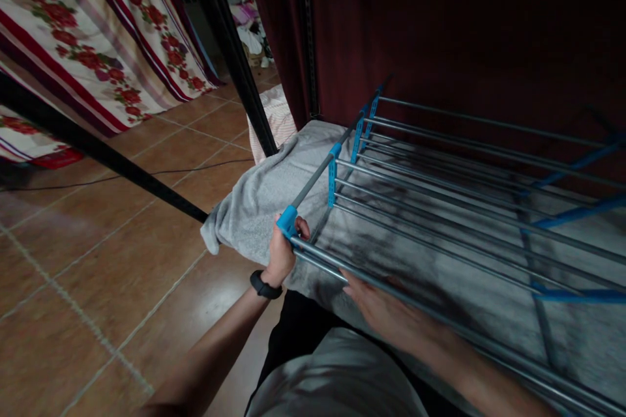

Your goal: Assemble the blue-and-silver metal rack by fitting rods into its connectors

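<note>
A drying rack (pixel 440 208) of grey metal rods with blue plastic joints stands in front of me. A grey cloth (pixel 264 195) lies beneath its rods and hangs off the left end. My left hand (pixel 282 254), with a black band on the wrist, is closed round the near left corner of the rack by a blue joint. My right hand (pixel 386 313) reaches in under the nearest rods with its fingers stretched out flat over the grey cloth, holding nothing.
A black slanted pole (pixel 107 156) and a second black pole (pixel 235 52) cross the tiled floor (pixel 98 273) on the left. Floral fabric (pixel 88 32) hangs at the back left. A dark red curtain (pixel 440 26) closes off the back. A thin cable lies on the tiles.
</note>
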The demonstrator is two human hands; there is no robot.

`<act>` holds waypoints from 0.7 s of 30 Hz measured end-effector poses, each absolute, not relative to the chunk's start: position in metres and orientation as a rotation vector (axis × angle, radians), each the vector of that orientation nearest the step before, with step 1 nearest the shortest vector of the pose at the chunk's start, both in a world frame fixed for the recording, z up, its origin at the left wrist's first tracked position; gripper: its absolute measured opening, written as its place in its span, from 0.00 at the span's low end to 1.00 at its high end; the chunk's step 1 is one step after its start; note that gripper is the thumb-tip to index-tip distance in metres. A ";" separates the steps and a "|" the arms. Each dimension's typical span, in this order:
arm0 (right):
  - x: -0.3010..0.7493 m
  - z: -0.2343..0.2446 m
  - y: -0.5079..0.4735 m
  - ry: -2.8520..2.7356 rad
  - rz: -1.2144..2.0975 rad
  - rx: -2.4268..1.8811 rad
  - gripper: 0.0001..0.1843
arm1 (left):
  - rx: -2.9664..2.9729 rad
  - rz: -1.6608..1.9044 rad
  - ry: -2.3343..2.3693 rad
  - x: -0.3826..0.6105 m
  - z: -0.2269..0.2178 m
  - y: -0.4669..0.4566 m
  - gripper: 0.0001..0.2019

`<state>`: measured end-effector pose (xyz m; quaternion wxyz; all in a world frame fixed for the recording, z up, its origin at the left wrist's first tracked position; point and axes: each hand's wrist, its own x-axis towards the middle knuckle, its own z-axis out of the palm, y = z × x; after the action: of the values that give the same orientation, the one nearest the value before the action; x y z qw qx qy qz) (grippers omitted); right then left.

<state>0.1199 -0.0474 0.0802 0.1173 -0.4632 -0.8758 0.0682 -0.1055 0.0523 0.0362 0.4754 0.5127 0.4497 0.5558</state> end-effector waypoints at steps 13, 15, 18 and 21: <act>0.114 0.065 -0.074 -2.554 -0.110 -1.439 0.32 | 1.173 1.499 0.984 -0.105 0.058 0.041 0.36; 0.111 0.064 -0.075 -2.559 -0.087 -1.449 0.32 | 1.153 1.587 0.988 -0.106 0.053 0.039 0.32; 0.107 0.059 -0.075 -2.561 -0.086 -1.493 0.33 | 1.143 1.602 1.028 -0.108 0.048 0.035 0.29; 0.103 0.053 -0.077 -2.555 -0.093 -1.518 0.33 | 1.076 1.573 1.039 -0.106 0.044 0.029 0.29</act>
<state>0.1035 -0.0767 0.0533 0.0838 -0.5086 -0.8563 -0.0313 -0.1064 0.0292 0.0442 0.4665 0.4386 0.4233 0.6409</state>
